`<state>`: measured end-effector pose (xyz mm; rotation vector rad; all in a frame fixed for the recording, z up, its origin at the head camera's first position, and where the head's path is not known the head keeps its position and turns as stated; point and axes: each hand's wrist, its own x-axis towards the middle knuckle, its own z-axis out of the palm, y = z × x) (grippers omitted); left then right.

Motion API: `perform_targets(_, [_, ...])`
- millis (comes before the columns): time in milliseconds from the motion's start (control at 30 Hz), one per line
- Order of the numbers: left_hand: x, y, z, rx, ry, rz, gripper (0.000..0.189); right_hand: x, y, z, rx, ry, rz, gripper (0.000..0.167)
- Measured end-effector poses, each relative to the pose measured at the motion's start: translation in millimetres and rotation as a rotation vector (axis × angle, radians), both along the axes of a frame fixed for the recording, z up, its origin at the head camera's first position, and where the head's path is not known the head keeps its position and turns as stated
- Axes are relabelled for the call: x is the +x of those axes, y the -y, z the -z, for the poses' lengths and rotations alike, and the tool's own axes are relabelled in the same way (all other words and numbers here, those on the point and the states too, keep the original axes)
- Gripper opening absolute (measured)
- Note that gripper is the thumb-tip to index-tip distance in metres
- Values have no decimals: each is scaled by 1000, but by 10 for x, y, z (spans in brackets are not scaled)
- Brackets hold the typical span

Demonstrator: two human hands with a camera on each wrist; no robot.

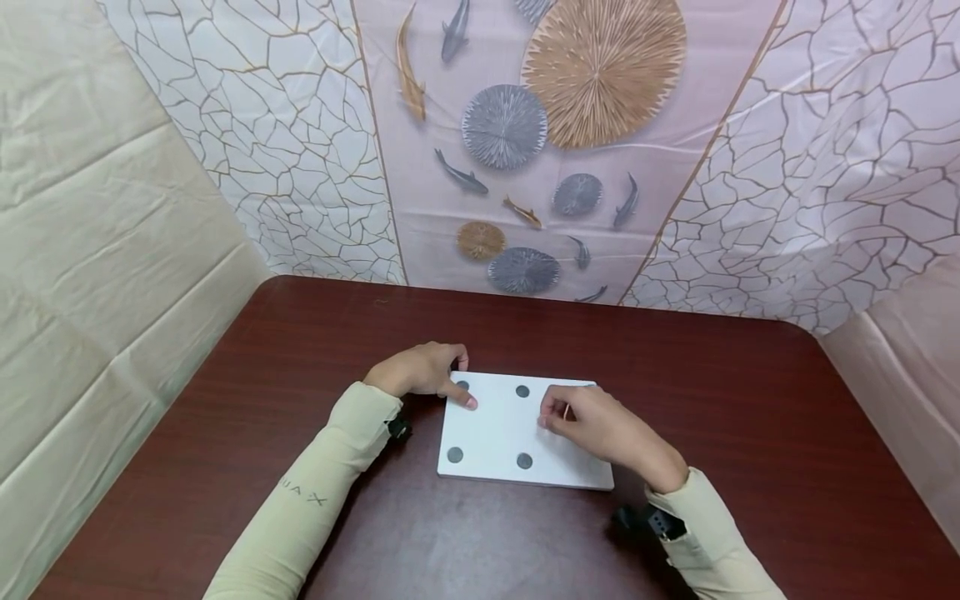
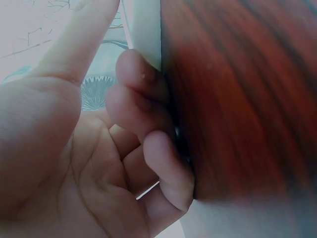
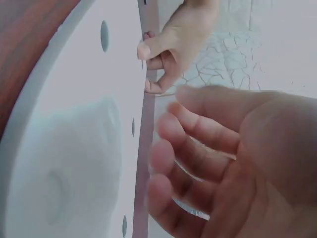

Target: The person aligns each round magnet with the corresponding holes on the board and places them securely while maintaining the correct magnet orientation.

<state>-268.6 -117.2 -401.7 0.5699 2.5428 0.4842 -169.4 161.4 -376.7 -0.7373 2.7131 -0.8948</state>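
Observation:
A white rectangular board [image 1: 491,427] lies flat on the table, with several flat grey discs [image 1: 524,461] spaced over its top. My left hand [image 1: 420,371] grips the board's far left corner. Its thumb lies on the top face beside one disc, and its curled fingers [image 2: 136,74] press along the side edge in the left wrist view. Above the right half of the board is my right hand [image 1: 607,427], its fingers [image 3: 171,153] loosely bent. Nothing shows between thumb and fingertips in the right wrist view. From the head view, this hand hides part of the board's right side.
The dark reddish-brown table [image 1: 337,325] extends around the board on all sides. Patterned cloth [image 1: 300,150] hangs behind the far edge, with plain pale cloth [image 1: 90,292] at the left. A black wrist device [image 1: 663,523] sits at the right cuff.

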Motion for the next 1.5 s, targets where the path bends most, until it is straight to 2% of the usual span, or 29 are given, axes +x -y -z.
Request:
perform_targets(300, [5,-13,0,24,-7,17,56,-87,-220,37,6,-71,216,2])
perform_targets(467, [11,-19,18,18,-4,20,57,-140,-358,104,72,-21,323,17])
perform_targets(600, [15,-26,14,14,-9,19,57,-177,-452,172,123,7,378,24])
perform_targets(767, [15,-30,15,10,-23,26,57,-207,-538,247,130,59,380,22])
perform_targets(933, [18,-43,8,19,-20,31,56,-237,-605,308,79,83,357,19])
perform_targets(1033, [16,-40,4,22,-14,33,56,-275,-645,357,16,117,362,18])
perform_targets(1267, [19,9,2,19,3,28,56,-371,-718,494,-207,252,383,18])
perform_targets(1500, [-3,38,-52,52,58,79,50,-383,-763,524,-256,303,373,23])
